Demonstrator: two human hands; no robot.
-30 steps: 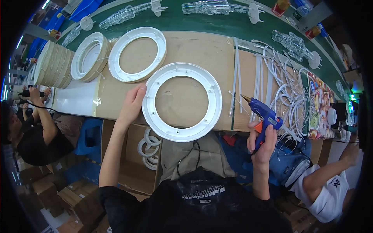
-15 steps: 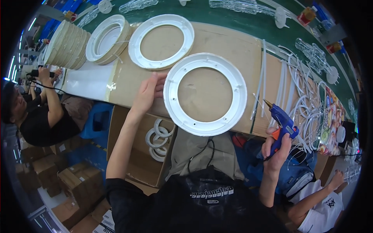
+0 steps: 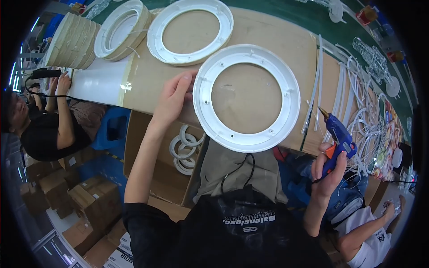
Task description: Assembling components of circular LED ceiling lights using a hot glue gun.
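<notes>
A white ring-shaped frame point(image 3: 202, 98) with small posts around its face lies in front of me, overhanging the near edge of the table. My left hand point(image 3: 173, 99) is at its left rim, fingers curled against the outer edge and partly hidden behind it. In my right hand point(image 3: 330, 172) is a blue glue gun point(image 3: 340, 138) with an orange trigger, its nozzle pointing up and left beside the ring. My right fingers wrap around the handle. A second white ring point(image 3: 156, 38) rests just beyond the first.
More rings point(image 3: 105, 38) and a tall stack of them point(image 3: 71, 42) stand at the left. White strips and tubing point(image 3: 357, 107) spread across the right side. Below the table edge, an open cardboard box point(image 3: 167, 192) holds small white rings. Other people sit left and right.
The view has shifted, so the far rings sit higher. The ring at my left hand appears slightly larger and closer. The glue gun stays in my right hand, a little farther right in view.
</notes>
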